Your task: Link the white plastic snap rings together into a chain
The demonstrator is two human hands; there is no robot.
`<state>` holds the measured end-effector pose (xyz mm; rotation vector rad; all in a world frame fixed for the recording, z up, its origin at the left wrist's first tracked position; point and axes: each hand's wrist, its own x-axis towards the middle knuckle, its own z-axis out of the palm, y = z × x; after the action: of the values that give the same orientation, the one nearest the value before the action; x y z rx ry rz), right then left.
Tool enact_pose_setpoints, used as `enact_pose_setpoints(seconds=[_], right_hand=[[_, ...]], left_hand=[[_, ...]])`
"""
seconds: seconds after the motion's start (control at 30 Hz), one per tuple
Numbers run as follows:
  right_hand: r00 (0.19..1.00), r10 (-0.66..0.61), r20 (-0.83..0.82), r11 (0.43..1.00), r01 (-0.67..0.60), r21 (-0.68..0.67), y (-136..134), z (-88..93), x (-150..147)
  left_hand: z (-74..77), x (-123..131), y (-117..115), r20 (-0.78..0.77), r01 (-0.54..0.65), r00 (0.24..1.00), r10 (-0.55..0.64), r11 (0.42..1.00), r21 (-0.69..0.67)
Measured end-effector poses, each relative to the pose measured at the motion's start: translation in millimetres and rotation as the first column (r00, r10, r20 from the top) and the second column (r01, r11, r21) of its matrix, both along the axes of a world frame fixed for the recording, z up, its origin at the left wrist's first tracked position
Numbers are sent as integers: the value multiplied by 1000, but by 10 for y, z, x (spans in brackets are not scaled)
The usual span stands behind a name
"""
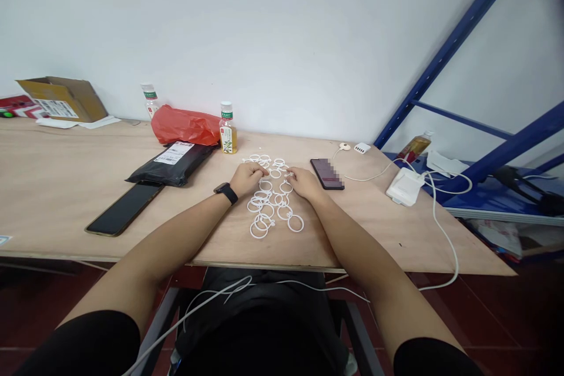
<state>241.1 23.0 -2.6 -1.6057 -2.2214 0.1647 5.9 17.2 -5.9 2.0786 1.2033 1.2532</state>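
Note:
Several white rings with small eyelets (295,230) lie loosely scattered and overlapping on the wooden table (361,235) in front of me. My left hand (247,180), with a dark watch (226,192) on its wrist, rests at the left side of the rings. Its fingers are curled together, and what is between them is hidden. Opposite it, my right hand (305,182) has thumb and index finger pinched on a small white part of a ring at the right side. A few rings lie between the two hands, others farther back and closer to me.
Left stand a black parcel (189,167), a phone (126,210), a red plastic bag (185,124), a drink bottle (228,129) and a cardboard box (66,97). Right lie another phone (326,174) and a white charger (405,186) with cables, beside a blue metal rack (453,53).

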Motion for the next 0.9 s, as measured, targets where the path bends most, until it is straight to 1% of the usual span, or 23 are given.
enact_pose_setpoints(seconds=[0.13, 0.23, 0.33, 0.4, 0.5, 0.6, 0.7, 0.8, 0.9], right_hand=[[999, -27, 40, 999, 28, -20, -11, 21, -6], [998, -28, 61, 1000, 28, -7, -23, 35, -21], [996, -63, 62, 997, 60, 39, -37, 53, -30], [996, -92, 19, 993, 90, 81, -46, 73, -32], [989, -105, -109, 984, 119, 131, -59, 108, -32], [970, -68, -231, 980, 108, 167, -77, 133, -49], [950, 0, -313, 978, 65, 199, -113, 138, -95], [935, 113, -335, 976, -41, 214, -171, 133, -158], [920, 227, -320, 962, -160, 223, -231, 133, -216]], left_hand=[[22, 7, -31, -52, 30, 998, -28, 998, 50], [36, 14, -82, -89, 40, 995, -37, 998, 37], [55, 21, -136, -154, 79, 985, -75, 997, 18], [66, 24, -159, -215, 129, 969, -122, 991, 22], [71, 28, -169, -258, 182, 951, -171, 983, 18], [65, 33, -166, -232, 165, 960, -157, 986, 13], [67, 36, -160, -209, 100, 975, -80, 991, 87], [74, 33, -152, -184, 66, 982, -33, 982, 175], [73, 29, -147, -177, 91, 983, -53, 972, 214]])
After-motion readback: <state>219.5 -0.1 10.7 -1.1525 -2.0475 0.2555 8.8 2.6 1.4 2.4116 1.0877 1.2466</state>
